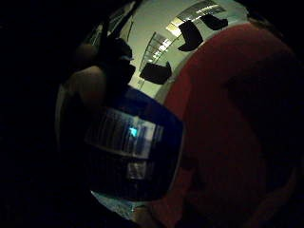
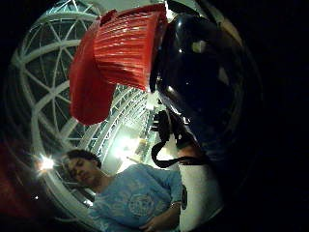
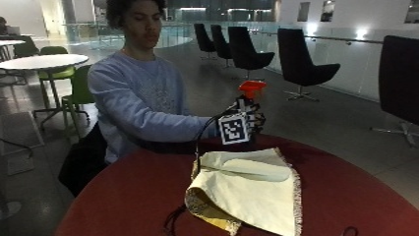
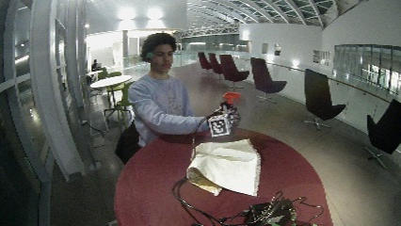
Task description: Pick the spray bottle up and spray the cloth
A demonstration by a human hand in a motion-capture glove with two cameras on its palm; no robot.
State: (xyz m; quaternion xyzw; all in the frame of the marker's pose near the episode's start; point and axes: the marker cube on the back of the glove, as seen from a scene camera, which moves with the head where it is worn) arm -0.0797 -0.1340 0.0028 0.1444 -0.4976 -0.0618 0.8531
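gloved right hand grips spray bottle, held upright above the red table | folded cream cloth lies on table, just below the bottle

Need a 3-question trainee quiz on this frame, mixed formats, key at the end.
1. True or false: the gloved right hand grips the spray bottle above the table.
2. The bottle's spray head is: A) red B) white C) green.
3. Fill in: the cream cloth lies folded on the ____ table.

Key: 1 true; 2 A; 3 red.
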